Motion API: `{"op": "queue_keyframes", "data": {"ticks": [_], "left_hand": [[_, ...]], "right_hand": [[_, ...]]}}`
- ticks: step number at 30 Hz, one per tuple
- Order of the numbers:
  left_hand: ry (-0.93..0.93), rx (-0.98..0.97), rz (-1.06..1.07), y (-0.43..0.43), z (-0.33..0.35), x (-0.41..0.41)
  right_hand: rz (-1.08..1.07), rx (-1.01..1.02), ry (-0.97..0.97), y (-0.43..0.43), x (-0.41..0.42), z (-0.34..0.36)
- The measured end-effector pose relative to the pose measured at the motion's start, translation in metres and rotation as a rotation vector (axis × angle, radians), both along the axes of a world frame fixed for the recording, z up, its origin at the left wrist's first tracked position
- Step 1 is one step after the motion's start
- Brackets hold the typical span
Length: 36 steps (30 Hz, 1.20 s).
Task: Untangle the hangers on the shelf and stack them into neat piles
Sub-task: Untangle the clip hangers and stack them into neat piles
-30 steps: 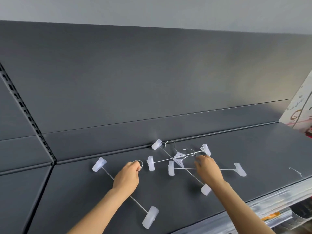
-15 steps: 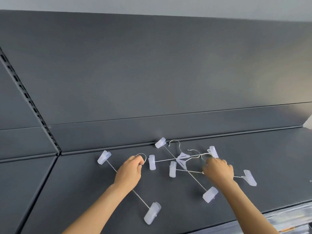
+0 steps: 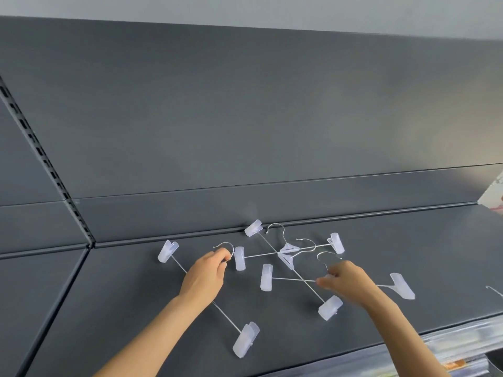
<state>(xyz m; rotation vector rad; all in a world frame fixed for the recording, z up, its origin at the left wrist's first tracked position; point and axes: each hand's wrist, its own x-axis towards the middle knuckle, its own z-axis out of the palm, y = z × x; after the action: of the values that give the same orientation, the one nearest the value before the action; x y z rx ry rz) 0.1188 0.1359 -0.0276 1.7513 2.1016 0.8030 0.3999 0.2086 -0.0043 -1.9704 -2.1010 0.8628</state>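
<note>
- Right hand (image 3: 345,281) has drawn back toward 5 o'clock in the last half second, uncovering the hook of the front hanger (image 3: 266,277). It now pinches that hanger's neck just under the hook.
- Left hand (image 3: 205,274) unchanged: fingers curled round the hook of the left hanger (image 3: 246,339). That hanger lies on the shelf (image 3: 122,308) at 9 o'clock of the tangle, crossing no other.
- Crossed pair (image 3: 288,251) sits at 11 o'clock of the right hand. Its diagonal bar crosses the front hanger's bar (which lies on top, I cannot tell).
- Step, as I read it: freeing the front hanger. No pile begun yet.
- Next move likely calls for a lift and draw toward 5 o'clock, keeping the hook off the crossed bars, then laying it on the left hanger.
</note>
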Motion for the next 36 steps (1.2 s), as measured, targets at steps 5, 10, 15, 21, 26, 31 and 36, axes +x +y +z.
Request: {"op": "queue_keyframes", "data": {"ticks": [5,10,15,21,26,31,36], "left_hand": [[-0.026,0.044,0.015,-0.012,0.009,-0.007],[-0.036,0.092,0.082,-0.034,0.022,-0.033],[-0.055,0.099,0.198,-0.074,0.033,-0.079],[-0.074,0.120,0.335,-0.135,0.048,-0.150],[-0.091,0.090,0.400,-0.181,0.052,-0.220],[-0.121,0.060,0.398,-0.208,0.048,-0.285],[-0.174,0.038,0.348,-0.214,0.039,-0.324]], "right_hand": [[0.088,0.120,0.051,-0.009,-0.023,0.018],[0.227,0.133,0.092,-0.026,-0.068,0.017],[0.289,0.154,0.205,-0.043,-0.119,0.014],[0.391,0.218,0.217,-0.073,-0.209,0.019],[0.421,0.175,0.274,-0.103,-0.296,0.014],[0.379,0.102,0.336,-0.134,-0.372,0.005],[0.233,0.088,0.373,-0.152,-0.418,0.005]]}}
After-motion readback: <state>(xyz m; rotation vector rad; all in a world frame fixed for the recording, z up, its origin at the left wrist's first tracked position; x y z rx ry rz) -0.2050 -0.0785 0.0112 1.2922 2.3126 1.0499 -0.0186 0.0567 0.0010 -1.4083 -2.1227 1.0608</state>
